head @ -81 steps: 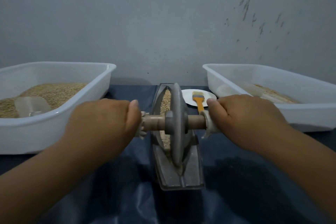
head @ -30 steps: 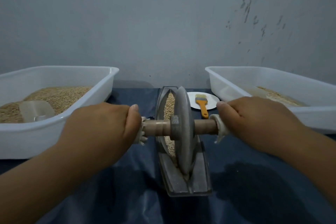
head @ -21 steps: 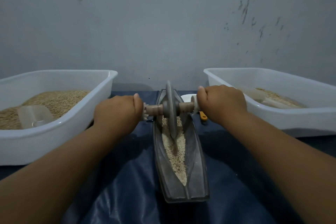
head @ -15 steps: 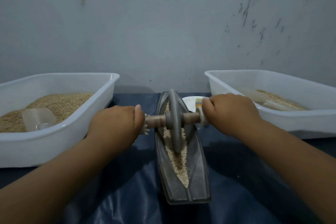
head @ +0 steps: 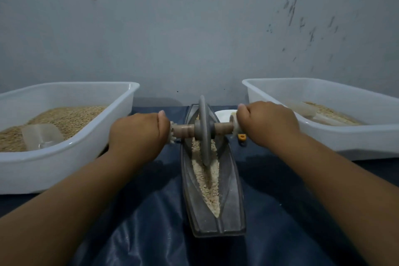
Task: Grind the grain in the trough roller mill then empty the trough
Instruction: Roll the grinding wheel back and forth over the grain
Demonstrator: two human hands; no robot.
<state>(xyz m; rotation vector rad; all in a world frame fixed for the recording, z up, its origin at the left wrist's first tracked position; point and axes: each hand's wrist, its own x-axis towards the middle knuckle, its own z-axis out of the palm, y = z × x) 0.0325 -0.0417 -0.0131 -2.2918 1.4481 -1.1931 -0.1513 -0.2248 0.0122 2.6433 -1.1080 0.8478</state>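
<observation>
Moved since half a second ago: roller wheel (head: 204, 130), rolled slightly toward 12 o'clock along trough (head: 212, 181). Left hand (head: 138, 133) and right hand (head: 267, 124): fingers clenched round axle (head: 183, 130) ends. Grain (head: 207, 181): in trough, centre of counter (head: 280, 222), partly crushed. Status, judged: grinding ongoing; emptying not begun. Bins at 9 and 3 o'clock.

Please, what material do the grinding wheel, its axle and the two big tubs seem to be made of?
Grinding wheel: probably cast metal, dull grey and matte, like the trough.
Axle: likely wood, brownish-tan with a turned, unpolished look.
Left tub and right tub: plastic, white, smooth and slightly glossy, with rounded moulded rims.
</observation>
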